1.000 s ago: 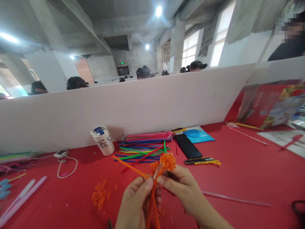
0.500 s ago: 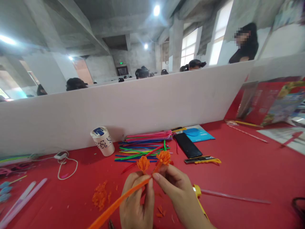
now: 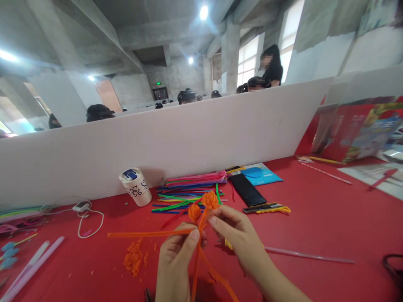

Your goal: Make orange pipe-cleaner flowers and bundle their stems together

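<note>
Stems [image 3: 147,233] with orange puffs [image 3: 210,200] hang above the table [image 3: 311,222], left hand [image 3: 179,247] pinching their crossing, right hand [image 3: 236,230] fingertips closed at the larger one's base; a slack left pinch could let them slip, loose ends dragging through scraps [image 3: 134,256].

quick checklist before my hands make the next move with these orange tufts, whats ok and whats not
1. Left hand pinching the long orange strip: ok.
2. Right hand at the base of the larger orange tuft: ok.
3. Smaller orange tuft uncovered by fingers: ok.
4. Red table free of orange scraps: not ok, a pile lies left of the left hand.
5. Join between tufts tight: cannot tell, fingers hide it.
</note>
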Action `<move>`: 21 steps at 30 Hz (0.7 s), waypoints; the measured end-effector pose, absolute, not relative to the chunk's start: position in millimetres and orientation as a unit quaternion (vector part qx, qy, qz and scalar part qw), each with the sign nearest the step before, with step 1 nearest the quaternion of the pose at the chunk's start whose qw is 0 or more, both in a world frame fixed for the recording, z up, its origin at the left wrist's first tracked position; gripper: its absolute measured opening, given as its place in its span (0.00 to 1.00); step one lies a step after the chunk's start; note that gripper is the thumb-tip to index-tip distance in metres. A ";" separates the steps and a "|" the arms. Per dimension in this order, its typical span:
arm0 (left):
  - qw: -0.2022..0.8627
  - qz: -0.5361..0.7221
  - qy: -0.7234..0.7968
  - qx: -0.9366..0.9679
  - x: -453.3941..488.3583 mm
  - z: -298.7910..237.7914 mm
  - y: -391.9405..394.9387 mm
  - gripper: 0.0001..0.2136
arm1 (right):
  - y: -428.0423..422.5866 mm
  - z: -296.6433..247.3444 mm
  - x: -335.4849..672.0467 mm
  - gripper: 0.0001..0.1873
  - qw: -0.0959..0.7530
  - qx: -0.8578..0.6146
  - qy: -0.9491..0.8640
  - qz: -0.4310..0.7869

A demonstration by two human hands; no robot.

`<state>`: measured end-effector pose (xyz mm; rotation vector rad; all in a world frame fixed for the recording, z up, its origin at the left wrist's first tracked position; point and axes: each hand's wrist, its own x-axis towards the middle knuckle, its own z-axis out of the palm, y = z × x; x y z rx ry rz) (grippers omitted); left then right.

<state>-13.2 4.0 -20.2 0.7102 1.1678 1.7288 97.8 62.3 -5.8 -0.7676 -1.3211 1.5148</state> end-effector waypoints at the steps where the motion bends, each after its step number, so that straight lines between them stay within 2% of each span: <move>1: 0.463 0.703 0.470 0.265 -13.0 -20.1 3.7 0.08 | 64.2 -6.8 97.4 0.09 0.469 -0.326 -0.528 0.628; 5: 0.492 0.700 0.457 0.245 -11.5 -21.3 4.3 0.08 | 67.7 -9.3 95.1 0.09 0.425 -0.319 -0.526 0.664; 10: 0.439 0.715 0.479 0.258 -15.5 -21.4 7.1 0.07 | 66.0 -8.1 96.1 0.07 0.443 -0.326 -0.519 0.654; 13: 0.475 0.707 0.465 0.241 -18.9 -16.4 7.4 0.06 | 66.7 -9.5 95.6 0.08 0.406 -0.335 -0.533 0.662; 16: 0.521 0.688 0.449 0.230 -20.4 -11.4 6.4 0.05 | 68.4 -14.0 93.3 0.10 0.372 -0.304 -0.507 0.716; 21: 0.530 0.680 0.430 0.269 -21.7 -9.7 4.8 0.04 | 69.4 -23.1 89.2 0.08 0.364 -0.219 -0.432 0.795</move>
